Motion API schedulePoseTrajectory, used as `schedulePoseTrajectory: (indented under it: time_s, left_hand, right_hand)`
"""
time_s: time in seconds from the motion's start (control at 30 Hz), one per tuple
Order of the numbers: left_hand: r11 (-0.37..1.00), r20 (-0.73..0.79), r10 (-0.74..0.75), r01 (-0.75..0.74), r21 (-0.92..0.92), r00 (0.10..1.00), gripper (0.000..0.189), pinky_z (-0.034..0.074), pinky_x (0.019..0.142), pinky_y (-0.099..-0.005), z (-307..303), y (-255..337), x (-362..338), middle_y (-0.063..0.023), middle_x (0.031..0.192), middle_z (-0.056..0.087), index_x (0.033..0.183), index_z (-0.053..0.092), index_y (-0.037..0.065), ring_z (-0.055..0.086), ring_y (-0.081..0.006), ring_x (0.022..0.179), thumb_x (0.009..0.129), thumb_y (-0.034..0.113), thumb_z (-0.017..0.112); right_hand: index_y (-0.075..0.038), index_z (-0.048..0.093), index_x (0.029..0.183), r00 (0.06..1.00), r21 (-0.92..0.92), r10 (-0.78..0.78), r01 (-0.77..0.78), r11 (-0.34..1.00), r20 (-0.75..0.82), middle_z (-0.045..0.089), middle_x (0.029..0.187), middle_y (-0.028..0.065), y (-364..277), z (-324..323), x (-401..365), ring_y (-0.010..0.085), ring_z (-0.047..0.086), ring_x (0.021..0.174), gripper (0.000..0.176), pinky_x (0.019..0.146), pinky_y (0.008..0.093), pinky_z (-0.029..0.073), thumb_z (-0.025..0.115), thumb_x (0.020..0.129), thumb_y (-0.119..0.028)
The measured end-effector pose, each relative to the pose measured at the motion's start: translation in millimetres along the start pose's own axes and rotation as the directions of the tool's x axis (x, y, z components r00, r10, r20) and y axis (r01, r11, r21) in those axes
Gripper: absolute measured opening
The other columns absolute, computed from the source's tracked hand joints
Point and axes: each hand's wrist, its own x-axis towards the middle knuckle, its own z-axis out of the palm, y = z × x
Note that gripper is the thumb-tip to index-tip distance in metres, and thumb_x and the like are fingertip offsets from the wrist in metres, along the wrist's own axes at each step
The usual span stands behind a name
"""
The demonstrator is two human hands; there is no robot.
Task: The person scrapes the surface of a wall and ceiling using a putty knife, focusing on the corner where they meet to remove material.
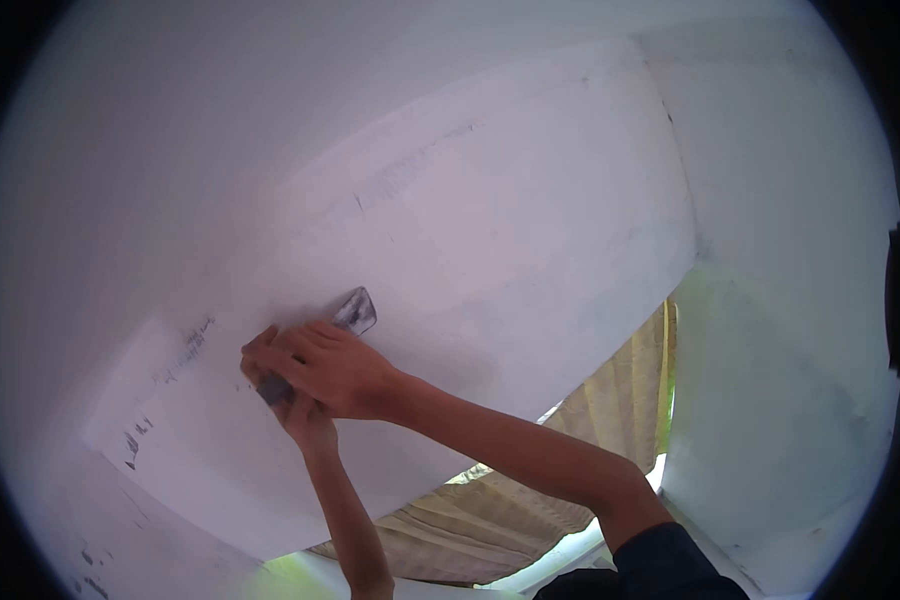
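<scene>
Both my hands are pressed up against a white plastered surface (490,230), closed around a flat, dark grey hand tool (356,311) with white smears. It looks like a sanding block or float; my fingers cover its middle, so its exact kind is hard to tell. One end sticks out above my right hand (335,368), which lies over the tool with its fingers wrapped across. Its other end shows between the fingers of my left hand (295,408), which grips from below and to the left. The tool lies flat on the surface.
Dark scuffs (138,440) and scratches mark the white surface at the left. Pleated beige curtains (510,520) hang below its lower edge, with bright daylight around them. A pale wall (770,400) rises at the right, meeting the surface at a cracked corner line.
</scene>
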Motion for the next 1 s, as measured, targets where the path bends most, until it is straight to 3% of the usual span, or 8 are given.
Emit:
schedulePoseTrajectory:
  time_s: [0.17, 0.3, 0.4, 0.53, 0.63, 0.73, 0.83, 1.0]
  left_hand:
    - [0.955, -0.159, 0.180, -0.133, 0.266, 0.971, 0.052, 0.042, 0.097, -0.0362, -36.3, 1.7, 3.1, -0.0097, 0.125, 0.052, 0.133, 0.046, 0.002, 0.051, -0.0214, 0.114, 0.098, 0.035, 0.064]
    - [0.873, -0.096, 0.320, -0.254, 0.416, 0.943, 0.057, 0.046, 0.085, -0.0337, -52.6, 15.2, 4.2, -0.0080, 0.110, 0.055, 0.119, 0.051, 0.001, 0.053, -0.0189, 0.104, 0.092, 0.046, 0.072]
    - [0.815, -0.145, 0.411, -0.291, 0.501, 0.900, 0.053, 0.045, 0.085, -0.0324, -52.5, 16.6, 8.2, -0.0068, 0.105, 0.054, 0.113, 0.053, 0.002, 0.053, -0.0172, 0.099, 0.089, 0.044, 0.075]
    - [0.809, -0.179, 0.400, -0.253, 0.531, 0.899, 0.044, 0.044, 0.088, -0.0331, -42.4, 20.6, 10.0, -0.0060, 0.103, 0.053, 0.110, 0.054, 0.001, 0.052, -0.0167, 0.098, 0.090, 0.034, 0.075]
    - [0.873, -0.069, 0.298, -0.242, 0.424, 0.952, 0.037, 0.042, 0.091, -0.0346, -47.7, 18.7, 18.9, -0.0072, 0.105, 0.055, 0.115, 0.055, -0.001, 0.053, -0.0175, 0.100, 0.090, 0.024, 0.069]
    - [0.767, 0.015, 0.387, -0.331, 0.550, 0.922, 0.049, 0.040, 0.093, -0.0358, -35.1, 20.3, 30.1, -0.0098, 0.111, 0.056, 0.115, 0.053, 0.000, 0.052, -0.0198, 0.109, 0.088, 0.036, 0.072]
    - [0.785, -0.109, 0.493, -0.388, 0.483, 0.863, 0.046, 0.039, 0.094, -0.0378, 3.2, 27.5, 30.3, -0.0102, 0.111, 0.056, 0.113, 0.055, 0.001, 0.052, -0.0212, 0.106, 0.089, 0.038, 0.067]
    - [0.718, -0.075, 0.528, -0.397, 0.572, 0.846, 0.036, 0.040, 0.088, -0.0373, -36.6, -2.9, 18.8, -0.0108, 0.105, 0.057, 0.108, 0.057, 0.000, 0.053, -0.0219, 0.097, 0.093, 0.032, 0.062]
  right_hand:
    - [-0.016, 0.056, 0.134, 0.983, -0.088, -0.070, 0.086, 0.992, 0.172, 0.062, 0.092, 0.0017, 5.9, 3.8, 23.2, 0.0186, 0.060, 0.091, 0.061, 0.086, 0.0359, 0.044, 0.076, 0.076, -0.015]
    - [-0.018, 0.063, 0.122, 0.928, -0.178, -0.093, 0.167, 0.970, 0.361, 0.060, 0.082, -0.0006, 17.0, 11.3, 38.7, 0.0157, 0.059, 0.083, 0.050, 0.083, 0.0339, 0.042, 0.077, 0.075, -0.018]
    - [-0.016, 0.066, 0.113, 0.968, -0.221, -0.249, 0.234, 0.947, -0.040, 0.060, 0.083, -0.0006, 10.2, 23.3, 43.7, 0.0157, 0.060, 0.082, 0.041, 0.080, 0.0337, 0.044, 0.078, 0.074, -0.020]
    - [-0.015, 0.061, 0.121, 0.955, -0.161, -0.297, 0.293, 0.943, -0.004, 0.063, 0.083, 0.0014, 3.0, 28.2, 49.6, 0.0178, 0.063, 0.080, 0.051, 0.072, 0.0330, 0.049, 0.079, 0.074, -0.022]
    - [-0.015, 0.058, 0.124, 0.912, -0.135, -0.139, 0.205, 0.969, 0.385, 0.065, 0.074, 0.0021, 4.6, 9.0, 63.6, 0.0208, 0.066, 0.067, 0.057, 0.064, 0.0360, 0.049, 0.081, 0.073, -0.027]
    - [-0.013, 0.064, 0.111, 0.938, -0.211, -0.187, 0.253, 0.944, 0.291, 0.062, 0.061, 0.0014, 23.5, -1.1, 73.7, 0.0232, 0.063, 0.054, 0.044, 0.055, 0.0378, 0.047, 0.079, 0.074, -0.032]
    - [-0.013, 0.068, 0.093, 0.968, -0.243, -0.159, 0.205, 0.948, 0.195, 0.059, 0.056, 0.0008, 28.9, -10.9, 87.1, 0.0228, 0.061, 0.050, 0.026, 0.051, 0.0362, 0.045, 0.076, 0.079, -0.033]
    - [-0.012, 0.068, 0.082, 0.948, -0.244, -0.282, 0.312, 0.918, 0.148, 0.061, 0.057, 0.0024, 41.6, -30.2, 77.2, 0.0223, 0.060, 0.048, 0.018, 0.048, 0.0372, 0.044, 0.073, 0.083, -0.030]
